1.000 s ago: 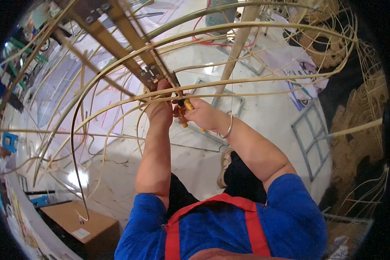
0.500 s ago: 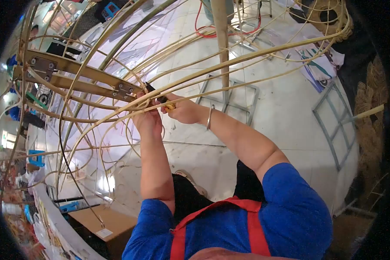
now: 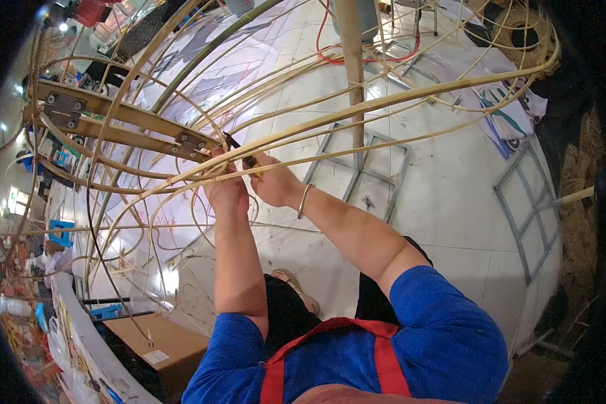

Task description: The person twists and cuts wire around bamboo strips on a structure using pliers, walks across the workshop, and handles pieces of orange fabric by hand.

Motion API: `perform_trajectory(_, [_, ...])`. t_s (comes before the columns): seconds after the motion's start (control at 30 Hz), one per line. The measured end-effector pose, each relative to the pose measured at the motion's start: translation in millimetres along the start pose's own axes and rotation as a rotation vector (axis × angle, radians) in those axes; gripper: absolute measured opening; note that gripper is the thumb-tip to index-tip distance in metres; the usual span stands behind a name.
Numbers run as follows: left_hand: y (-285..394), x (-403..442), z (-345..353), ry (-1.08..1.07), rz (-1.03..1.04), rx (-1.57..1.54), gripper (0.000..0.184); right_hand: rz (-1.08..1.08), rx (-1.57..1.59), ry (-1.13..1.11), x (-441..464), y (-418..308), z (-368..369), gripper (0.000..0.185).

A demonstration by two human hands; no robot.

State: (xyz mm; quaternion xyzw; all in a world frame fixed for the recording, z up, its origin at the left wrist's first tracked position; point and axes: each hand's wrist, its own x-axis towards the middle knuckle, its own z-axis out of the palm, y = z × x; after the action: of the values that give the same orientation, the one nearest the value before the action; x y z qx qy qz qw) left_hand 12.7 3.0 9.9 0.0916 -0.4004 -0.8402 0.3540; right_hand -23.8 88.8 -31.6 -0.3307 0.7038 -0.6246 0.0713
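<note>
Bent bamboo strips (image 3: 397,99) form a large open frame that runs across the view in front of me. My left hand (image 3: 227,192) is closed around the thin strips where they come together, by the end of a flat wooden bar (image 3: 131,108). A metal plate with screws (image 3: 190,145) sits on that end. In my right hand (image 3: 276,183) is a black-and-yellow hand tool (image 3: 250,163), its dark tip against or close to the strips beside my left fingers. The strips partly cover both hands, and the exact kind of tool cannot be made out.
A thick upright pole (image 3: 351,60) stands beyond the strips. Grey metal grid frames (image 3: 528,209) lie at the right and on the tiled floor. A cardboard box (image 3: 158,340) is at lower left. A red hose (image 3: 330,59) curls near a bucket (image 3: 360,23).
The whole view has shifted slightly. My right hand, with the tool, has tilted a little and its wrist sits slightly lower and further left. My left hand keeps its place on the strips.
</note>
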Motion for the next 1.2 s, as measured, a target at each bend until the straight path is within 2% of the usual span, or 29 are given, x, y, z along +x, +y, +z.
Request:
perform_trajectory(0.03, [0.3, -1.8, 2.4, 0.013, 0.006, -0.004, 0.018, -0.022, -0.083, 0.037, 0.3, -1.4, -3.6, 0.034])
perform_trajectory(0.23, [-0.2, -0.3, 2.2, 0.031, -0.008, -0.008, 0.02, -0.15, -0.211, 0.122, 3.7, 5.3, 0.0, 0.035])
perform_trajectory(0.37, [-0.9, -0.4, -4.0, -0.108, 0.01, -0.029, 0.022, -0.392, -0.141, 0.164, 15.3, 30.5, -5.1, 0.038])
perform_trajectory(0.5, [-1.0, 0.1, -1.7, -0.091, -0.026, -0.059, 0.023, -0.525, -0.322, 0.311, 21.3, 34.5, -23.3, 0.041])
perform_trajectory(0.63, [-0.6, -0.8, 1.1, -0.076, -0.027, -0.044, 0.023, -0.481, -0.354, 0.282, 21.0, 23.9, -30.0, 0.039])
perform_trajectory(0.73, [0.8, -2.7, 0.4, -0.068, -0.027, -0.048, 0.022, -0.465, -0.295, 0.26, 19.2, 24.3, -28.8, 0.043])
perform_trajectory(0.83, [0.4, -1.1, -0.7, -0.053, -0.026, -0.054, 0.021, -0.503, -0.419, 0.275, 16.9, 17.5, -33.8, 0.037])
perform_trajectory(1.03, [-2.4, 1.7, 0.4, -0.002, -0.036, -0.035, 0.021, -0.391, -0.535, 0.28, 9.6, 14.1, -47.0, 0.034])
perform_trajectory(1.2, [-2.3, 3.0, -3.0, -0.02, -0.058, -0.036, 0.021, -0.225, -0.504, 0.069, -2.9, 1.5, -52.3, 0.027])
